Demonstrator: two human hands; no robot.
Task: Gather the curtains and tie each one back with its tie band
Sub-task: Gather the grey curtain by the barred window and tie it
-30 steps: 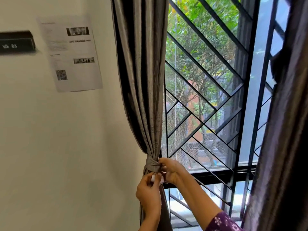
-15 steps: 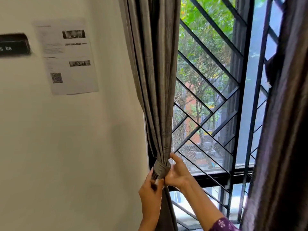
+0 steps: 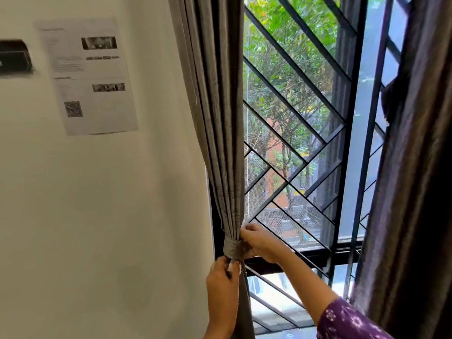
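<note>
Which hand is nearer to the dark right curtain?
Right. The right hand holds the tie band on its side facing the dark curtain; the left hand grips just below, farther away.

A printed sheet hangs on the wall beside a black plaque.

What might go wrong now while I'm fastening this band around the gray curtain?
The band is wrapped round the gray curtain, and the left hand and right hand both pinch it; if either lets go before it is fastened, the folds may spill loose. The right hand works close to the window bars, so knuckles might knock them.
</note>
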